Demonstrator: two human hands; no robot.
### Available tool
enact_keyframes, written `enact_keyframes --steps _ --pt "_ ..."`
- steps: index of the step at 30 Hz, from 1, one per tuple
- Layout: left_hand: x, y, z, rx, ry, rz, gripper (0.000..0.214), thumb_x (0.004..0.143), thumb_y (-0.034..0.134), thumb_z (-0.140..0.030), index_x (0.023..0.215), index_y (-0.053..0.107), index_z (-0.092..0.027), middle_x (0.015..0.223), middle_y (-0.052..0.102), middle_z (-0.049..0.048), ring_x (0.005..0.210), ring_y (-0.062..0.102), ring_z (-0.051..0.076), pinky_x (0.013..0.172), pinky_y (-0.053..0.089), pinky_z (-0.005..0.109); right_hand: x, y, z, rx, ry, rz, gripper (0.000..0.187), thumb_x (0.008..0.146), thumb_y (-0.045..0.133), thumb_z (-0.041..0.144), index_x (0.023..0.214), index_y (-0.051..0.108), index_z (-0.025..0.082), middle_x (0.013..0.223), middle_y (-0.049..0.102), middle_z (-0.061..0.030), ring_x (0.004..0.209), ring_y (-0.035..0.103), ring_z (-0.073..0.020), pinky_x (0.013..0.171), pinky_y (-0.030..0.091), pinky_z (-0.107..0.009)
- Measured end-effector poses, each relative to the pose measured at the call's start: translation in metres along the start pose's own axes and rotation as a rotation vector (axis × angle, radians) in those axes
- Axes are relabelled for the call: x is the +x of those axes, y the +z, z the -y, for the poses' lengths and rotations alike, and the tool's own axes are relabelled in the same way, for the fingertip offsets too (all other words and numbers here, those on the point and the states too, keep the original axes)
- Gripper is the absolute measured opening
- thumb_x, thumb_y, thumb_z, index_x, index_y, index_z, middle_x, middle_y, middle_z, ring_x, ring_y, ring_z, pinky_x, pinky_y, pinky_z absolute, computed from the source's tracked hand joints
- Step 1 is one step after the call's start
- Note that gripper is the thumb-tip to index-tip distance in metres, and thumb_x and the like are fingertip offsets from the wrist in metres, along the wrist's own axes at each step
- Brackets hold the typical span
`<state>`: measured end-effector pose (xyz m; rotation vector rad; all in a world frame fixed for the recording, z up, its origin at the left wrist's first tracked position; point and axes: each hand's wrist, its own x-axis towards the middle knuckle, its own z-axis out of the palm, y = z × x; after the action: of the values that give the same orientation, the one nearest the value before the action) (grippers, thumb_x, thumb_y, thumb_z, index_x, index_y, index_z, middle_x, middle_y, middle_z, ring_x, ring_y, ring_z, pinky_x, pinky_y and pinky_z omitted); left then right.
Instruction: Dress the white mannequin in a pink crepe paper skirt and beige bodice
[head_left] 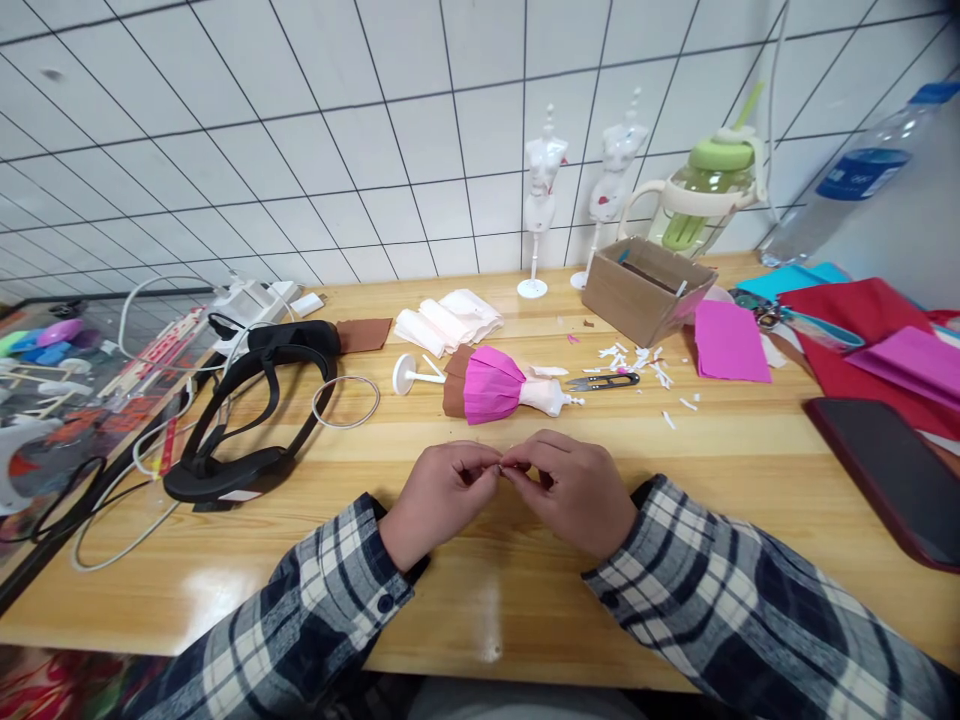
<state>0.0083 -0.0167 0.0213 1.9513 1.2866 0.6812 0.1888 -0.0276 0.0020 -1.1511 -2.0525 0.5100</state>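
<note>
My left hand (pixel 450 498) and my right hand (pixel 571 488) meet over the front of the wooden table, fingertips pinched together. Whatever lies between them is too small to make out. Just beyond, a small white dress form (pixel 551 397) lies on its side, dressed in a pink paper skirt (pixel 493 384) over a brown paper layer (pixel 454 382). Its round white base (pixel 404 374) points left. Black thread snips (pixel 604 381) rest beside its neck end, near scattered white paper scraps (pixel 619 356).
Two upright dress forms (pixel 543 190) stand by the tiled wall, left of a cardboard box (pixel 637 300) and a green-lidded jug (pixel 709 185). Folded cream paper (pixel 450 320) lies behind. A black headset (pixel 225 480) and cables occupy the left; pink paper (pixel 731 342) and a phone (pixel 885 475) the right.
</note>
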Motion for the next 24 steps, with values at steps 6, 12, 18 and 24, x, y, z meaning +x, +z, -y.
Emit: enact_keyframes --steps 6,12,18,24 --pt "-0.0024 0.0011 0.0005 0.042 -0.036 0.004 0.020 0.078 0.057 -0.018 0.079 0.077 -0.017 0.078 0.076 0.0029 0.065 0.066 0.013 0.060 0.049 0.020 0.0034 0.0005 0.0023 0.046 0.086 -0.015 0.007 0.081 0.062 0.019 0.083 0.069 0.020 0.077 0.069 0.0002 0.061 0.058 -0.0111 0.058 0.043 -0.024" --pt "-0.0019 0.0002 0.0016 0.014 -0.020 -0.010 0.021 0.078 0.056 -0.016 0.082 0.077 -0.017 0.084 0.078 0.0042 0.069 0.068 0.014 0.062 0.050 0.021 0.0076 0.0024 0.0008 0.237 0.219 -0.015 0.007 0.077 0.065 0.018 0.076 0.071 0.021 0.068 0.068 0.0015 0.054 0.054 -0.0104 0.052 0.043 -0.022" --pt "-0.0013 -0.0035 -0.0007 -0.077 0.052 0.003 0.020 0.085 0.057 -0.022 0.087 0.076 -0.016 0.092 0.077 0.0066 0.084 0.070 0.017 0.077 0.053 0.025 0.0087 0.0007 0.0010 0.314 0.262 -0.041 0.008 0.079 0.065 0.019 0.079 0.073 0.020 0.069 0.070 0.0002 0.055 0.056 -0.0106 0.051 0.044 -0.021" --pt "-0.0027 -0.0012 -0.0003 -0.091 0.053 -0.051 0.020 0.085 0.059 -0.024 0.079 0.075 -0.015 0.087 0.077 0.0069 0.078 0.070 0.016 0.072 0.054 0.023 0.0066 0.0008 0.0036 0.340 0.258 -0.055 0.009 0.079 0.065 0.017 0.081 0.073 0.019 0.072 0.070 -0.0001 0.058 0.057 -0.0109 0.053 0.045 -0.021"
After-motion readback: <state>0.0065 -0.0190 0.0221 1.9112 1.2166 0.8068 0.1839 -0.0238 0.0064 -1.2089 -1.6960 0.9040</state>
